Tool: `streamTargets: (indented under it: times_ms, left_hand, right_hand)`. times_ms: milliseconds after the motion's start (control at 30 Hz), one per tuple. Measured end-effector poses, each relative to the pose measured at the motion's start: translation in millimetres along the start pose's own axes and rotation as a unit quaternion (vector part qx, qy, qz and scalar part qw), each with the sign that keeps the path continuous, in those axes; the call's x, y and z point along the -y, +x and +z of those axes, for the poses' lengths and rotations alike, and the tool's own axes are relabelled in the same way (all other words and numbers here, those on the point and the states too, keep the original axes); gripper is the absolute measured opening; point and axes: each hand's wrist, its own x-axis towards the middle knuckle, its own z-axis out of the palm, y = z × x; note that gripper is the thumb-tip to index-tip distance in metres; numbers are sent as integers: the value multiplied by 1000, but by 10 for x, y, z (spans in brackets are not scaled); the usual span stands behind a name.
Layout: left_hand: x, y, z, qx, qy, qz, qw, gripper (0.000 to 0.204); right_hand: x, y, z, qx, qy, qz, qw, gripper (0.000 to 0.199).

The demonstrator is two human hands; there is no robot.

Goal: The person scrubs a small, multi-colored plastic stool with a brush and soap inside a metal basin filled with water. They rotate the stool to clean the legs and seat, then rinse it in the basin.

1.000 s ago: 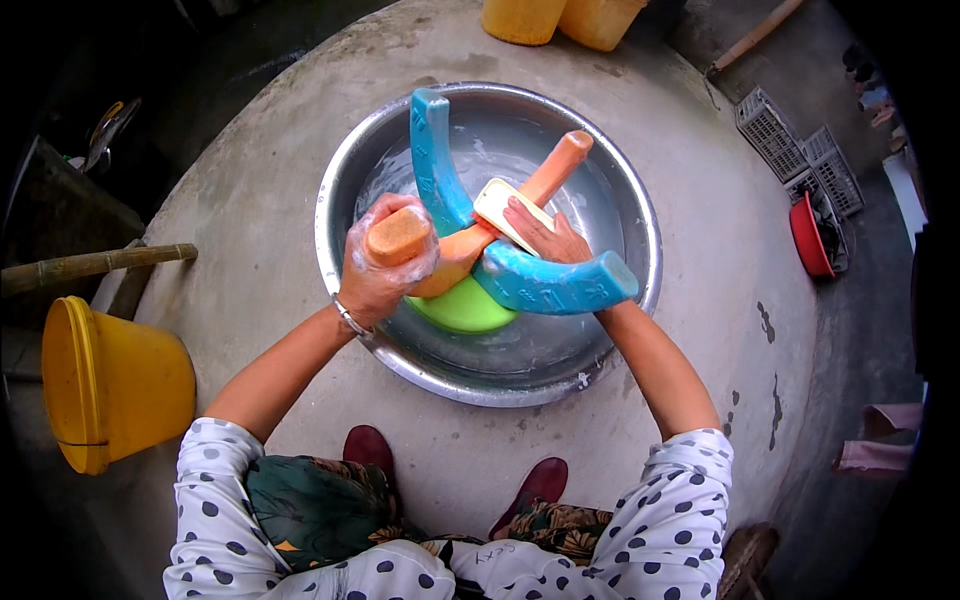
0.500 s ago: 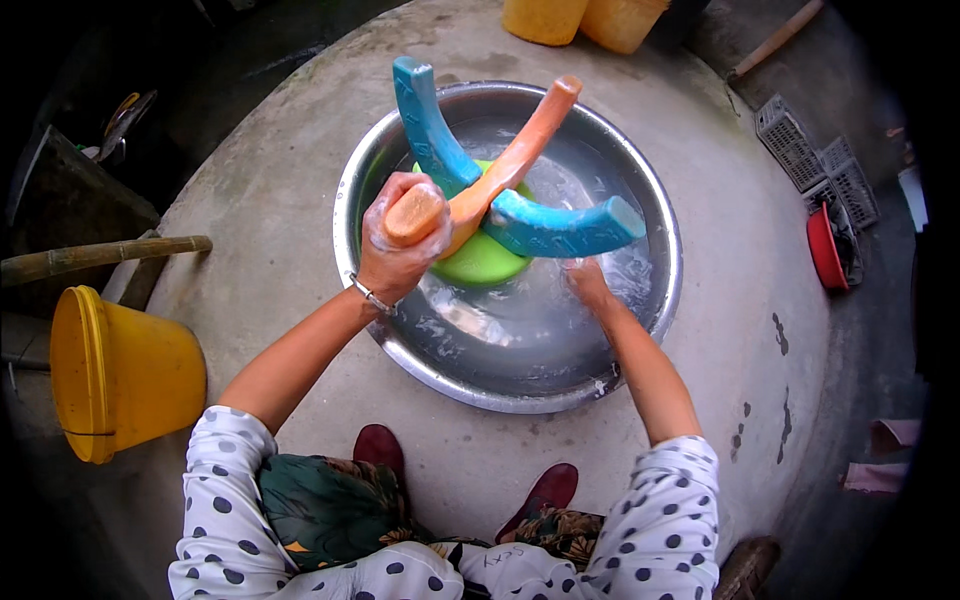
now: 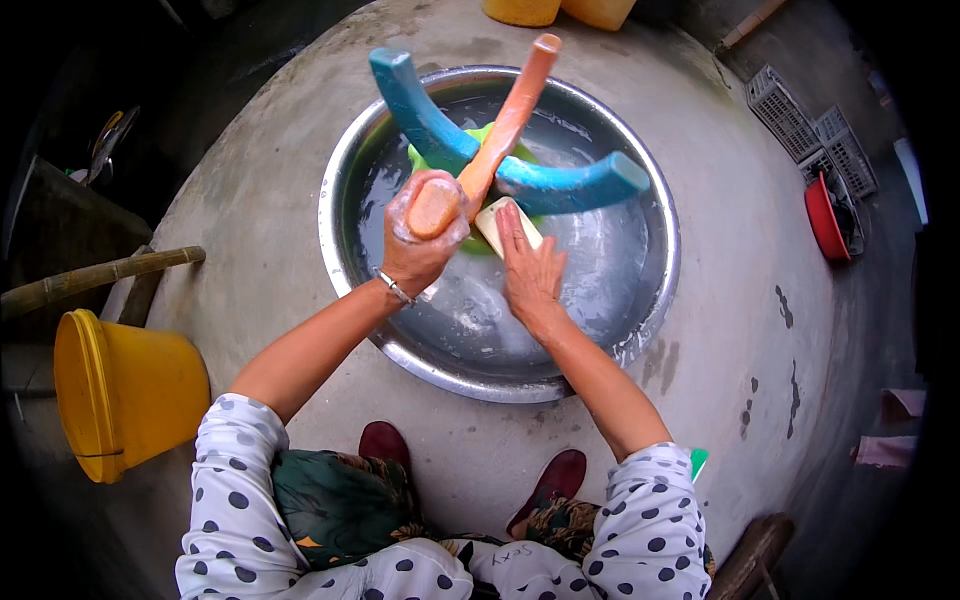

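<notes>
A small plastic stool [image 3: 430, 130] with blue and orange legs and a green seat stands upside down in a wide metal basin [image 3: 480, 390] of cloudy water. My left hand [image 3: 425, 240], wet with suds, wraps round one orange leg, whose end pokes up out of the fist. My right hand [image 3: 530, 262] presses a flat cream-coloured scrubbing brush [image 3: 492, 222] against the stool near the middle, with fingers laid along its back. The brush's bristles are hidden. My hand and the orange leg cover part of the green seat.
A yellow bucket [image 3: 150, 385] stands on the left below a bamboo pole [image 3: 110, 280]. More yellow buckets [image 3: 525, 8] are at the far edge. Grey plastic baskets [image 3: 785, 115] and a red basin [image 3: 826, 220] lie at the right. Something green [image 3: 698, 461] shows beside my right elbow.
My right hand has come up from the water at the basin's right side to the stool's middle, and the brush now shows in it. My left hand keeps hold of the orange leg.
</notes>
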Motion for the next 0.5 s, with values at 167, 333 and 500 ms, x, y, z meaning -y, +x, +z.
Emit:
streamTargets:
  times_ms: [167,333,500]
  left_hand:
    - [-16,72,92,-38,0,-6,999,30]
    - [-89,80,60,-31,68,11,997,29]
    - [-49,101,113,106,209,64,970,89]
  right_hand:
    - [-95,-74,185,-66,-56,-67,994,71]
    - [-459,-174,43,107,-37,41,993,63]
    - [-1179,-311,806,127,392,195,890,51]
